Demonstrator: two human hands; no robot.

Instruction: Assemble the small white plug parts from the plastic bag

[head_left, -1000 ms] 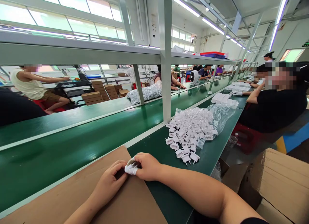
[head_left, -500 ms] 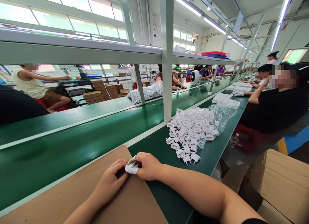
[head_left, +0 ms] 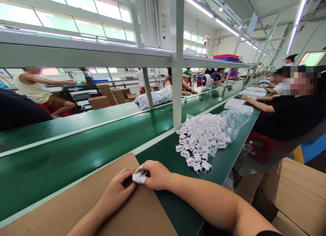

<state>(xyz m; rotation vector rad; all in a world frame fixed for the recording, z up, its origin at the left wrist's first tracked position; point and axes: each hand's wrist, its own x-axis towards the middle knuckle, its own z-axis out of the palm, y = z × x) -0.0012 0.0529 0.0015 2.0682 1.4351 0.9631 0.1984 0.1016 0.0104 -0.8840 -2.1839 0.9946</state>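
Both my hands rest on a brown cardboard sheet (head_left: 76, 202) at the near edge of the green bench. My left hand (head_left: 115, 192) and my right hand (head_left: 156, 175) are closed together on one small white plug part (head_left: 139, 177), fingertips pinching it from both sides. To the right of my hands lies a heap of white plug parts (head_left: 201, 141), spilling out of a clear plastic bag (head_left: 229, 120) onto the bench.
A green conveyor belt (head_left: 89, 144) runs behind the bench, with a grey frame post (head_left: 177, 59) beside the heap. A person in black sits at the right. Brown cartons (head_left: 297, 192) stand at the lower right. Other workers sit across the line.
My hands and the plug part stay where they were. The person at the right has stretched an arm onto the bench.
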